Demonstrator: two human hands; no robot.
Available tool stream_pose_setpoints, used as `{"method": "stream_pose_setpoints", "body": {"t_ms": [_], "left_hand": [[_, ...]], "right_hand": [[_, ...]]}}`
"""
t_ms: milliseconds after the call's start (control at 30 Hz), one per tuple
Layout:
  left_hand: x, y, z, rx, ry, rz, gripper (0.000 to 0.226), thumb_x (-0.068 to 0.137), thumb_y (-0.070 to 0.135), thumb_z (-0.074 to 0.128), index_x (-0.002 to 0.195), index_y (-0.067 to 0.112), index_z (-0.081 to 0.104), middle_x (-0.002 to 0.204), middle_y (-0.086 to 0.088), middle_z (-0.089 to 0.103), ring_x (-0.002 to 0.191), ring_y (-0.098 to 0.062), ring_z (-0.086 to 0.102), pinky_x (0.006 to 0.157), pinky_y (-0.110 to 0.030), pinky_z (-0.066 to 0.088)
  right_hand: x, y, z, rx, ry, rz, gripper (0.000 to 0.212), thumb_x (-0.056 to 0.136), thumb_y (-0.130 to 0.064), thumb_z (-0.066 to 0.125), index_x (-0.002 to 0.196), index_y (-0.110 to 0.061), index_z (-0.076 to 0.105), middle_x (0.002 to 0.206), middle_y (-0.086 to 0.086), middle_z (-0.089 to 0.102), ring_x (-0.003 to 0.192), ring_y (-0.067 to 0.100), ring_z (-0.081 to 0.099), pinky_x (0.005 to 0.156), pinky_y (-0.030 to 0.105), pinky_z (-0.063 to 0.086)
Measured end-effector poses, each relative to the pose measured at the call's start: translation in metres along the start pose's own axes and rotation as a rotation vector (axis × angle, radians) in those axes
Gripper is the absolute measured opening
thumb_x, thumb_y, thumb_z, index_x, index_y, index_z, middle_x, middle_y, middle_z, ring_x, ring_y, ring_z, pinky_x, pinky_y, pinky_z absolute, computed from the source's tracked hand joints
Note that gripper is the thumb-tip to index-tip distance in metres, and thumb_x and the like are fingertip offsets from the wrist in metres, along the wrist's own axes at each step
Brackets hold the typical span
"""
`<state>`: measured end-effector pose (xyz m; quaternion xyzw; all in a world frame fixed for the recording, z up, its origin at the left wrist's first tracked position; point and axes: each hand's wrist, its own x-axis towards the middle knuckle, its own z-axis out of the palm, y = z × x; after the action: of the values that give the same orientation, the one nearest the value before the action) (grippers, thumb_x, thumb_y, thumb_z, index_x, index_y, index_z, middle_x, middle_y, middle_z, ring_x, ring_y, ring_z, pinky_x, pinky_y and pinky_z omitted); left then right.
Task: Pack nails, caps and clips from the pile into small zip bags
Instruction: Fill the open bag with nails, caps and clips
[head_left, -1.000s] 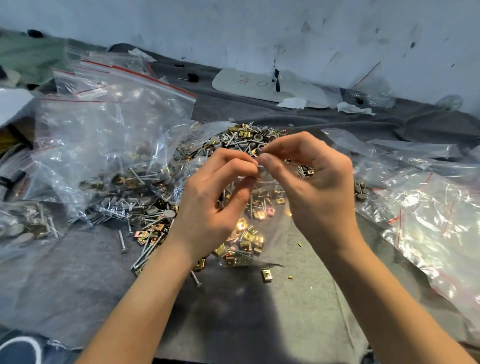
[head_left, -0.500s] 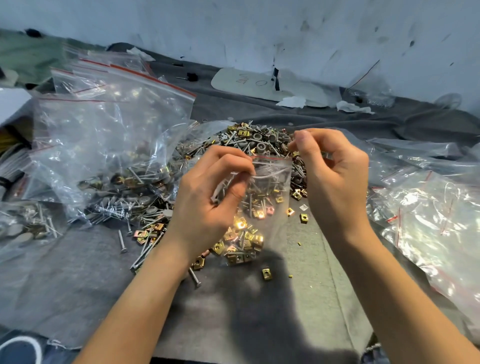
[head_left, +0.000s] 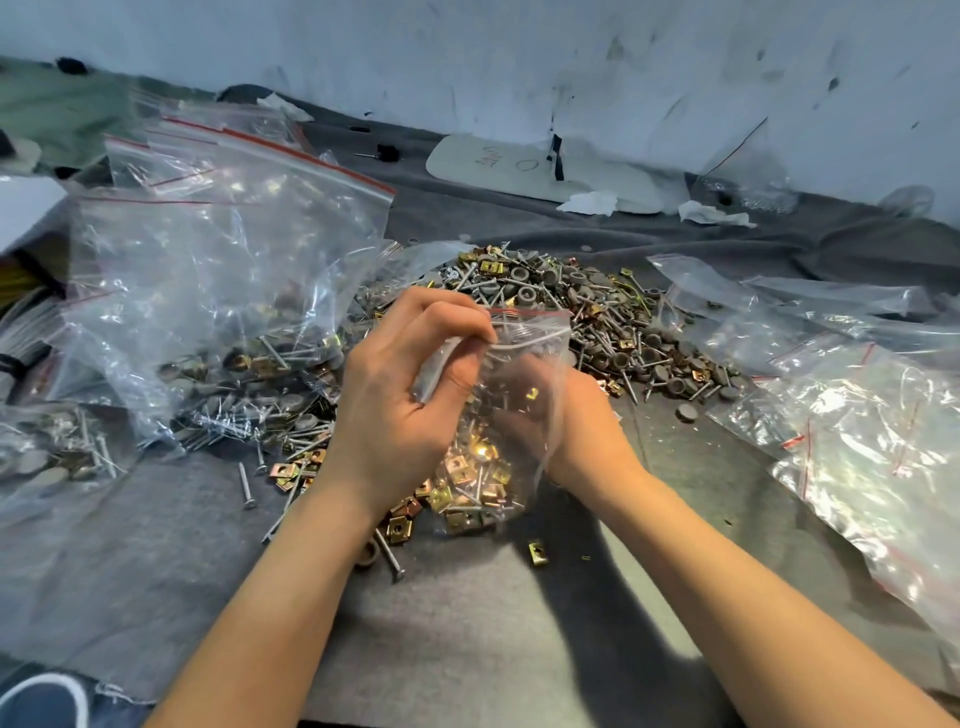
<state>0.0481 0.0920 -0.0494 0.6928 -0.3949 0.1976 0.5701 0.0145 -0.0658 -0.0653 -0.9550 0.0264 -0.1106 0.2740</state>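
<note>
A: Item: small zip bag (head_left: 535, 343), held just before the pile (head_left: 613, 322); clips (head_left: 470, 493) sunk low inside.
B: Handling: thin, slippery, bottom-heavy. Grip the zip strip, where the left hand (head_left: 400, 395) pinches. The right hand (head_left: 576, 431) is behind it; its fingers are unclear.

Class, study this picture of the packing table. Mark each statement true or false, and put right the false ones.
1. The left hand grips the small zip bag near its top. True.
2. The small zip bag is empty. False: gold clips and a few nails lie in its bottom.
3. The right hand digs in the pile. False: it is behind the small zip bag, partly seen through the plastic.
4. A loose clip lies on the grey cloth. True.
5. The big bag has a blue seal strip. False: the strip is red.
</note>
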Motion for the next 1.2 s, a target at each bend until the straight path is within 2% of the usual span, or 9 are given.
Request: {"method": "stream_pose_setpoints", "body": {"t_ms": [167,300,400,467,567,700,833,1000,1200], "left_hand": [[-0.001,-0.001,0.001,0.01,-0.007,0.004,0.011,0.092,0.017,0.052,0.099,0.015,0.061,0.106,-0.01,0.061,0.102,-0.027,0.061,0.085,-0.052,0.052],[-0.001,0.0,0.001,0.044,-0.003,0.016,0.016,0.092,0.015,0.051,0.097,0.006,0.064,0.105,-0.012,0.061,0.101,-0.026,0.061,0.084,-0.052,0.052],[-0.001,0.001,0.002,0.04,-0.003,0.018,0.013,0.092,0.016,0.051,0.098,0.012,0.062,0.105,-0.011,0.061,0.102,-0.024,0.06,0.084,-0.051,0.052],[-0.002,0.001,0.002,0.046,-0.002,0.019,0.014,0.092,0.016,0.051,0.097,0.011,0.063,0.105,-0.01,0.062,0.102,-0.023,0.06,0.083,-0.051,0.052],[-0.002,0.001,0.003,0.05,-0.009,0.019,0.017,0.092,0.017,0.052,0.096,0.006,0.065,0.104,-0.009,0.062,0.102,-0.025,0.061,0.083,-0.052,0.052],[-0.002,0.004,0.007,0.024,-0.039,0.035,0.015,0.09,0.013,0.052,0.096,0.006,0.064,0.106,-0.009,0.061,0.101,-0.026,0.061,0.084,-0.053,0.052],[-0.003,0.004,0.009,-0.01,-0.055,0.05,0.013,0.09,0.011,0.053,0.097,0.008,0.062,0.107,-0.008,0.06,0.102,-0.026,0.061,0.083,-0.051,0.052],[-0.003,0.005,0.007,-0.013,-0.047,0.046,0.012,0.09,0.014,0.052,0.098,0.012,0.061,0.107,-0.007,0.06,0.103,-0.024,0.06,0.084,-0.049,0.053],[-0.003,0.003,0.008,-0.002,-0.015,0.043,0.011,0.092,0.015,0.053,0.095,0.013,0.063,0.105,-0.008,0.061,0.103,-0.021,0.06,0.086,-0.048,0.052]], "right_hand": [[-0.001,-0.004,0.005,-0.119,0.005,-0.065,0.017,0.085,-0.008,0.063,0.102,-0.009,0.06,0.099,0.005,0.06,0.085,0.023,0.058,0.073,0.04,0.051],[0.0,-0.002,0.009,-0.078,0.002,-0.117,0.028,0.085,-0.003,0.061,0.112,-0.01,0.057,0.097,0.001,0.056,0.079,0.012,0.05,0.067,0.026,0.042],[0.0,-0.001,0.004,0.074,0.067,-0.061,0.014,0.086,-0.002,0.062,0.1,-0.004,0.062,0.083,-0.002,0.061,0.065,0.006,0.052,0.059,0.021,0.041],[0.001,-0.003,-0.005,0.253,0.177,0.012,0.003,0.089,-0.004,0.063,0.092,-0.004,0.063,0.08,0.0,0.066,0.066,0.007,0.059,0.058,0.02,0.047],[0.005,-0.009,-0.032,0.479,0.476,0.082,0.016,0.084,-0.004,0.068,0.081,-0.017,0.061,0.076,-0.006,0.064,0.065,-0.001,0.056,0.061,0.011,0.044],[-0.007,-0.03,-0.062,0.674,0.739,-0.08,0.017,0.082,-0.011,0.073,0.08,-0.021,0.06,0.075,-0.007,0.065,0.068,0.003,0.059,0.065,0.018,0.046],[-0.022,-0.049,-0.06,0.498,0.632,-0.232,0.015,0.081,-0.01,0.073,0.082,-0.018,0.061,0.077,-0.004,0.065,0.075,0.014,0.062,0.069,0.024,0.047],[-0.024,-0.046,-0.058,0.318,0.508,-0.198,0.006,0.081,-0.018,0.073,0.083,-0.013,0.07,0.09,-0.005,0.07,0.095,0.017,0.061,0.082,0.034,0.049],[-0.016,-0.025,-0.067,0.393,0.592,-0.046,0.007,0.087,-0.02,0.067,0.082,-0.019,0.069,0.083,-0.006,0.068,0.081,0.011,0.063,0.076,0.035,0.051]]}}
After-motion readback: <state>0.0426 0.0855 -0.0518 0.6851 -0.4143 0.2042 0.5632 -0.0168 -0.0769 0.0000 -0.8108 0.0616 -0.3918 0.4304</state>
